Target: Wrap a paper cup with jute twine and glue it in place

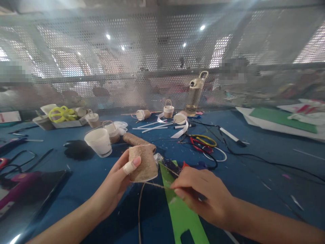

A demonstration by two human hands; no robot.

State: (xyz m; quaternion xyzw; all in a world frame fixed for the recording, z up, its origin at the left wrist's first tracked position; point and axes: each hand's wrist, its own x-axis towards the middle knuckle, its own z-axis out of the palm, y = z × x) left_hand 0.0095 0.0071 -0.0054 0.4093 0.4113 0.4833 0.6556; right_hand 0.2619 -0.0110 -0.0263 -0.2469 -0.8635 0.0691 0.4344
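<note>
My left hand (pixel 117 183) grips a small cup wrapped in jute twine (pixel 143 163), held upside down above the blue table, thumb with a plaster on its side. My right hand (pixel 200 191) pinches the loose strand of twine (pixel 154 185) that runs from the cup's lower rim, and a tail of twine hangs down toward me. A green paper strip (pixel 181 213) lies under my right hand. A spool of jute twine (pixel 134 139) lies just behind the cup.
A white paper cup (pixel 99 141) stands at left centre, with more cups and yellow scissors (pixel 62 113) in a tray behind. Red and yellow scissors (pixel 203 142), a black cable, white paper strips, a small basket cup (pixel 168 110) and a water bottle (pixel 195 93) lie further back. A perforated metal screen closes the far edge.
</note>
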